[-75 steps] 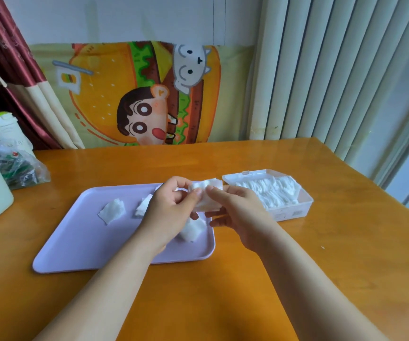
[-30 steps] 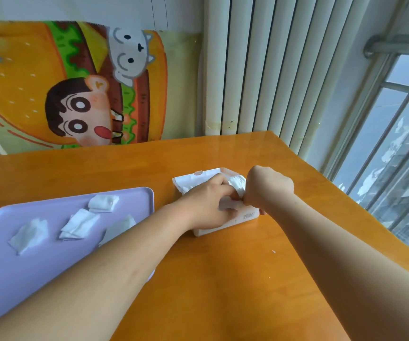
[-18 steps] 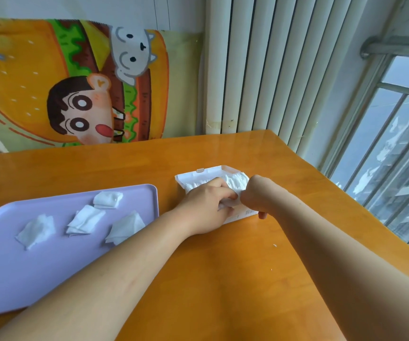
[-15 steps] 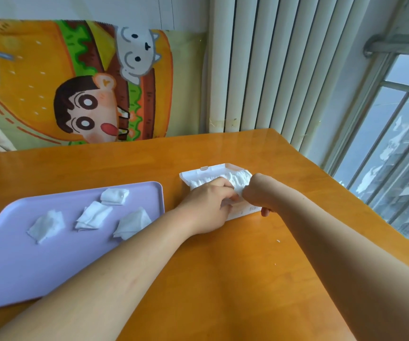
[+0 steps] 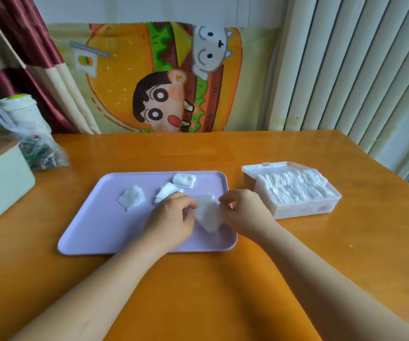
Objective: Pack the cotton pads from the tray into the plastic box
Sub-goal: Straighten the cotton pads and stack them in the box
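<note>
Both forearms are reaching forward, converging at the wrists. Left hand (image 5: 171, 219) is lying knuckles-up, fingers curled, pinching the left edge of the cotton pad stack (image 5: 208, 214). Right hand (image 5: 246, 212) is facing it, thumb and forefinger curling onto the right edge.

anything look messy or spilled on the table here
Nothing spilled or damaged. Three loose cotton pads lie scattered at mixed angles on the tray, unlike the neat row in the plastic box.
</note>
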`<control>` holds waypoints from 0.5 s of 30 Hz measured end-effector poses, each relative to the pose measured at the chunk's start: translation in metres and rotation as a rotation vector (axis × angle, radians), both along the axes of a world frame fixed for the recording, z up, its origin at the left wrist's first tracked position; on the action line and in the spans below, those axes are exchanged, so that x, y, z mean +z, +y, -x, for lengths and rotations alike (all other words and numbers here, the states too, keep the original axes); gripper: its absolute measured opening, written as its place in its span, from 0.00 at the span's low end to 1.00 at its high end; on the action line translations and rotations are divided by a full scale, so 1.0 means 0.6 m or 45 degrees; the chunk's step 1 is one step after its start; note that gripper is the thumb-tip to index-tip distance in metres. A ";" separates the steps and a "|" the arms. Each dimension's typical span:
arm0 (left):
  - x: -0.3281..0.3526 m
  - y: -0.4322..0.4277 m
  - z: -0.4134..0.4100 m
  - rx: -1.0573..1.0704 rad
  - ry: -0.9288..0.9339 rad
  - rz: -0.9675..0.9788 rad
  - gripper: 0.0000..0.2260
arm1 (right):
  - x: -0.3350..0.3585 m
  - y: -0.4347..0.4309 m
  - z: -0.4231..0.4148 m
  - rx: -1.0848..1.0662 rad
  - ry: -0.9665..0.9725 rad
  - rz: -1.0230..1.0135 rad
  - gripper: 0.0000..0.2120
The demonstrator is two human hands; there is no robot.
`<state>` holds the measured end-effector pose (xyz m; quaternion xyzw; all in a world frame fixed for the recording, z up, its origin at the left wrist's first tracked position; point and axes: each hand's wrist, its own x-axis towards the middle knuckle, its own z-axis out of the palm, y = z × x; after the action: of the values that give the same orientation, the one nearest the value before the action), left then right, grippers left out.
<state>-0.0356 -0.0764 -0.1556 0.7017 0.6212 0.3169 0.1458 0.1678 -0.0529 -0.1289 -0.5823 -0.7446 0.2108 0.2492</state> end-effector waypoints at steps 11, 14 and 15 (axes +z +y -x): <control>-0.013 0.031 0.042 -0.009 -0.148 0.152 0.04 | -0.005 0.058 0.068 0.113 -0.170 0.070 0.11; -0.009 0.032 0.059 -0.004 -0.134 0.194 0.06 | -0.005 0.069 0.071 0.090 -0.157 0.053 0.10; -0.008 0.033 0.066 0.018 -0.122 0.187 0.08 | -0.006 0.075 0.072 0.075 -0.146 0.041 0.11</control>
<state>-0.0755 -0.0566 -0.1604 0.6688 0.6399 0.3049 0.2242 0.1246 -0.0078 -0.1324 -0.5752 -0.7709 0.1963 0.1905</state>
